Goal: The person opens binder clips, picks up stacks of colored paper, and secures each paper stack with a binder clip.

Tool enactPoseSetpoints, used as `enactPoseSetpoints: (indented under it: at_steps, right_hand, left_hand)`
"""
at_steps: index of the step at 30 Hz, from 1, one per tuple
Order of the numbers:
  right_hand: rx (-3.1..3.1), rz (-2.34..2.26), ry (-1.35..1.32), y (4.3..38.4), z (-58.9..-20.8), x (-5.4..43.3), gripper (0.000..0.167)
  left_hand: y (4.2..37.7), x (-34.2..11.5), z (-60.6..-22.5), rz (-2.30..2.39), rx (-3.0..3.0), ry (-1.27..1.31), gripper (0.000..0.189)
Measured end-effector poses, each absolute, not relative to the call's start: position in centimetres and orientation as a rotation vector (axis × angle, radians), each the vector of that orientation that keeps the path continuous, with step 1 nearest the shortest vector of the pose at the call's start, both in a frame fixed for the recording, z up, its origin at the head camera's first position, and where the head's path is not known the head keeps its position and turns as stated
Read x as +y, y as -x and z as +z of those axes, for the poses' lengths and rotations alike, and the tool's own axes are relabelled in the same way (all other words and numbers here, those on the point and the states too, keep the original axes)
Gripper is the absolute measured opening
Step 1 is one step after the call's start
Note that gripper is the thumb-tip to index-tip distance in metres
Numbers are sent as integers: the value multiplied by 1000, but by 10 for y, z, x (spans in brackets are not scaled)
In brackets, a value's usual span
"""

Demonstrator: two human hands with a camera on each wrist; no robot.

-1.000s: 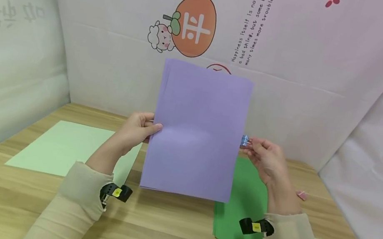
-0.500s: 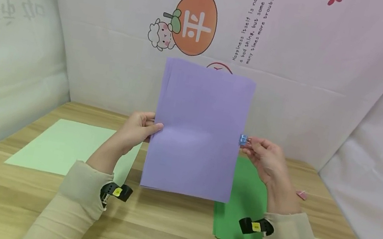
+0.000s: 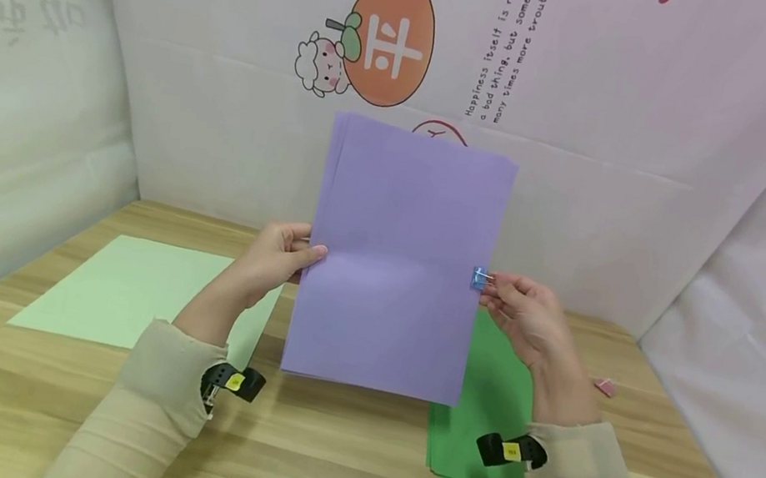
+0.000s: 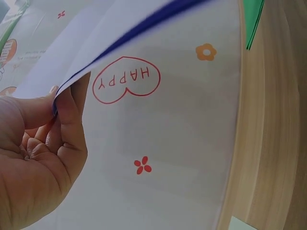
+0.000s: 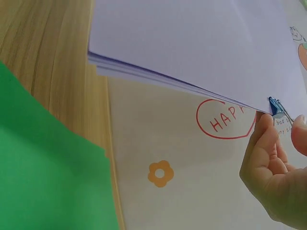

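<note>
A stack of purple paper sheets (image 3: 395,275) is held upright above the table, its layers slightly fanned at the left edge. My left hand (image 3: 276,259) pinches that edge, thumb in front and fingers behind, as the left wrist view also shows. At the stack's right edge sits a blue binder clip (image 3: 479,278), overlapping the paper. My right hand (image 3: 527,310) pinches the clip's wire handles between thumb and fingers. In the right wrist view the clip (image 5: 276,108) is at the edge of the purple sheets (image 5: 192,38), close to the fingertips.
Pale green paper (image 3: 131,290) lies on the wooden table (image 3: 331,459) at left. Darker green sheets (image 3: 487,434) lie at right, partly behind the right forearm. Beyond them is a small pink clip-like piece (image 3: 605,386). A printed white cloth (image 3: 219,127) hangs behind.
My right hand and the blue clip have moved left, so the clip now overlaps the purple stack's right edge. The left hand keeps its grip with little movement.
</note>
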State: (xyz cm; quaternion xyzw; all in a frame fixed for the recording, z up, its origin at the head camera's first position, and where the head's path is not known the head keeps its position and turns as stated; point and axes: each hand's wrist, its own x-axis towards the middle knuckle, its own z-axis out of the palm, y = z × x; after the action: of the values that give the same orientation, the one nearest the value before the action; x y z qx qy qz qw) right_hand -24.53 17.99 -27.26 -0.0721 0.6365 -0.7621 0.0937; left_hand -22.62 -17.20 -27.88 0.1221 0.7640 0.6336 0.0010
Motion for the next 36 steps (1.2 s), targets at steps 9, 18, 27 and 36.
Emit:
enactPoseSetpoints:
  at_steps: [9,18,27,36]
  right_hand:
    - [1929,-2184,197,248,-276,180,13]
    - [2125,-1985,217,251,-281,174,11]
    - [2239,-1801,212,252,-286,172,33]
    - [2340,-1649,178,254,-294,173,47]
  left_hand:
    - [227,-179,-278,1940,2416,-352,39]
    - [230,-188,-282,1802,2485,-261,38]
    - [233,-193,-290,1649,2521,-223,37]
    - [232,-193,-294,1566,2498,-258,33]
